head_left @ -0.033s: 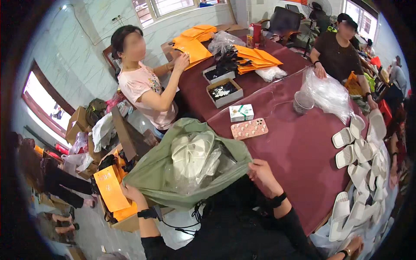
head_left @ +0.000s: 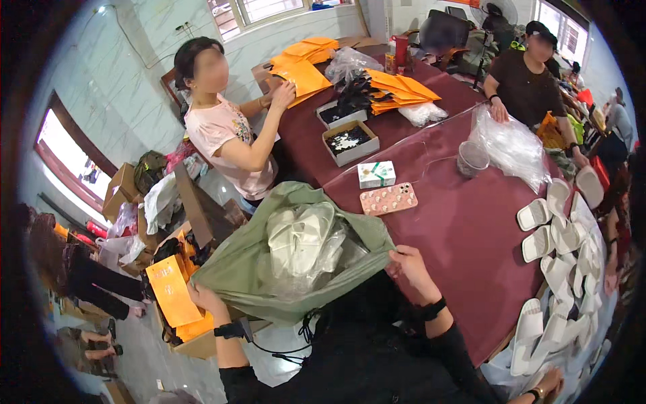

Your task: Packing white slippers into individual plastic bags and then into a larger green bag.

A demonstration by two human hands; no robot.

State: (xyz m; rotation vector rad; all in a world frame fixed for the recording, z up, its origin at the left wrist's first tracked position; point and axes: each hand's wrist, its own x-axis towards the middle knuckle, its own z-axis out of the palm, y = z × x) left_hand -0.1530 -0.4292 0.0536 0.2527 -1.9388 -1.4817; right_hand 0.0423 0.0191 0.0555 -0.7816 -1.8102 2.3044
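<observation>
Far left: window (head_left: 67, 158) low in a pale tiled wall (head_left: 134, 74); cardboard boxes (head_left: 121, 188) and loose bags piled on the floor below it. An open carton holds orange envelopes (head_left: 171, 289).

Left hand (head_left: 202, 296) fingers pressed together, gripping the near-left rim of a large green plastic sack (head_left: 249, 269). The sack hangs open off the near-left edge of the worktop (head_left: 457, 236), with white slippers in clear wrap (head_left: 303, 239) visible inside. Right hand (head_left: 410, 269) closed, pinching the sack's right rim at the worktop edge.

Worktop: long, covered in dark red cloth. Just beyond the sack, a pink phone (head_left: 388, 198) lying flat, and a small white box with green ribbon (head_left: 375, 174) just behind it. Farther back, two open trays of small dark items (head_left: 350, 141), then stacks of orange envelopes (head_left: 397, 87).

A person in a pink shirt (head_left: 222, 128) stands at the left side of the worktop, handling envelopes. Right side: a person in a dark shirt (head_left: 525, 81) handling clear plastic bags (head_left: 511, 145). Rows of white slippers (head_left: 558, 236) run along the right edge. Windows behind.
</observation>
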